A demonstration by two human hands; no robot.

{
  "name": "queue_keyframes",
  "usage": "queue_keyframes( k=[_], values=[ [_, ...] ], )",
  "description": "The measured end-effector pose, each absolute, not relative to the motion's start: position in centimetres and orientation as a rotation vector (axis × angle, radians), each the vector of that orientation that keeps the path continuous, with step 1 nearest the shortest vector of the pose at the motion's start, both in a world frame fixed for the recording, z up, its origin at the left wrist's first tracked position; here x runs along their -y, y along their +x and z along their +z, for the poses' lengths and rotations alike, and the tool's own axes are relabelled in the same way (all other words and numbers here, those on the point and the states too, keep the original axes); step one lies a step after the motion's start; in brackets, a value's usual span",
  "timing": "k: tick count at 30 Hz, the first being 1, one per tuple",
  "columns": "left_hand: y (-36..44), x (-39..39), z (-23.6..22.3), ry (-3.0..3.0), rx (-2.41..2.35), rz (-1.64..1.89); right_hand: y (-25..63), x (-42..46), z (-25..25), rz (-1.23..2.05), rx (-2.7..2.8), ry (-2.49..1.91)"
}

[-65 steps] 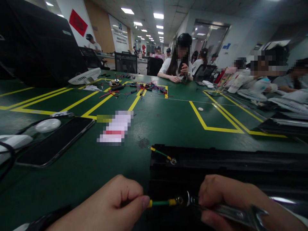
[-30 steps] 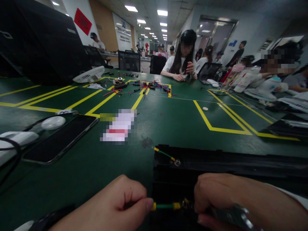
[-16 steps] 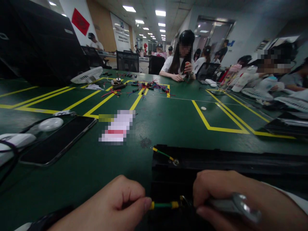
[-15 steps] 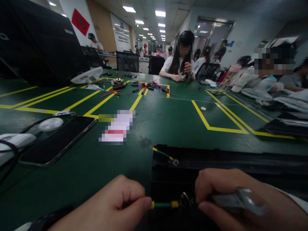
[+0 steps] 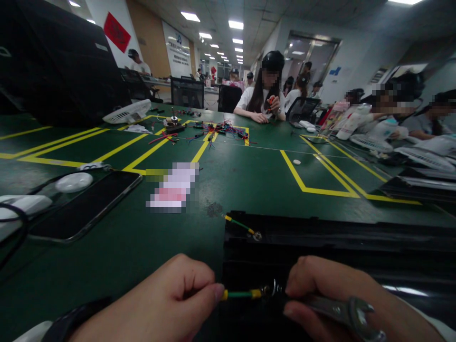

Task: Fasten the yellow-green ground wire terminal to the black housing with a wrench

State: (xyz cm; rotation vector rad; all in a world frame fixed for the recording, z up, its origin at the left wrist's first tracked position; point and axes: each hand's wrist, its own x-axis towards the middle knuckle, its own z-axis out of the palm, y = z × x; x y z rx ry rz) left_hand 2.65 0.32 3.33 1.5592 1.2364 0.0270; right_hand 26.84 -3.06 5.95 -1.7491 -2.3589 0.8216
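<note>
My left hand (image 5: 167, 304) is closed in a pinch on the end of a short green wire with yellow ends (image 5: 239, 294). The wire's ring terminal sits on a bolt (image 5: 272, 288) at the near edge of a long black panel (image 5: 338, 247). My right hand (image 5: 342, 299) is closed around a metal wrench (image 5: 338, 311), whose far end is at the bolt. A second green-yellow wire (image 5: 240, 224) is fixed to the panel's far left corner.
A black phone (image 5: 85, 204), a white round object (image 5: 73, 182) and a cable lie at left on the green table (image 5: 249, 180) with yellow lines. Coloured wires (image 5: 217, 128) lie further back. A person in white (image 5: 263, 97) sits across; others sit at right.
My right hand has swung the wrench about the bolt, its free end rising and dropping back. My left hand has stayed pinched on the wire. The view shifted slightly.
</note>
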Motion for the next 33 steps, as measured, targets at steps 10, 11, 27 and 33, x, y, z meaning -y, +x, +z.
queue_keyframes(
  k=[10, 11, 27, 33],
  values=[
    [2.7, -0.5, 3.6, 1.553, -1.253, 0.039, 27.0, 2.5, 5.8, 0.726, 2.489, -1.626],
    [2.7, -0.5, 3.5, 1.541, -1.259, 0.039, 26.9, 2.4, 5.8, 0.720, 2.498, -1.631],
    [2.5, -0.5, 2.6, 1.476, -1.249, 0.125, 25.3, 0.9, 6.2, 0.557, 2.387, -1.565],
    [2.4, -0.4, 2.4, 1.448, -1.286, 0.105, 25.7, 0.7, 5.6, 0.599, 2.329, -1.556]
  ],
)
